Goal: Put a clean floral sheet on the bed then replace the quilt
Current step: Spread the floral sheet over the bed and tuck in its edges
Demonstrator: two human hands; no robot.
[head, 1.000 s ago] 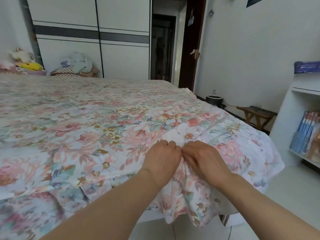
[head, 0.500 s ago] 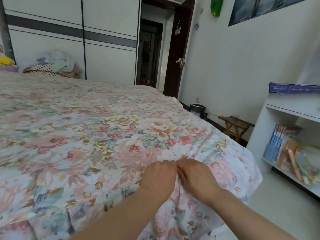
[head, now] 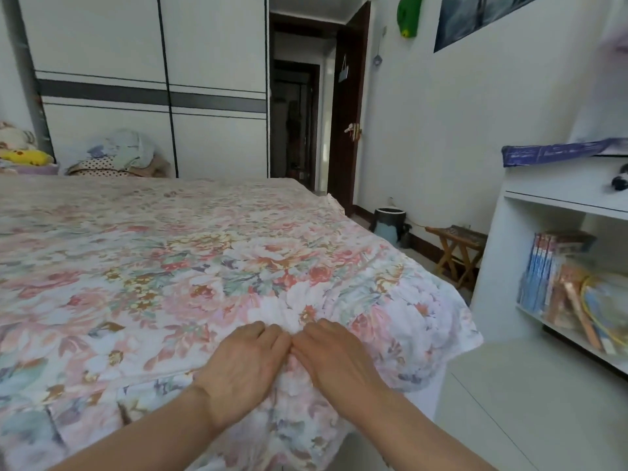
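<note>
A floral sheet (head: 190,266) in pink, white and green covers the whole bed and hangs over its near edge and right corner. My left hand (head: 244,365) and my right hand (head: 334,355) lie side by side at the near edge of the bed, knuckles up. Their fingers curl down into a bunched fold of the sheet between them and pinch it. A heap of bedding (head: 117,159), possibly the quilt, lies beyond the far side of the bed against the wardrobe.
A white wardrobe (head: 153,90) stands behind the bed, with an open dark door (head: 346,113) to its right. A small bin (head: 389,222) and a wooden stool (head: 457,249) stand by the right wall. A white bookshelf (head: 557,260) is close on the right. Soft toys (head: 20,151) sit far left.
The view has tilted up and shifted, showing more of the wall and shelf. Both hands stay together on the sheet's near edge, still pinching the fold.
</note>
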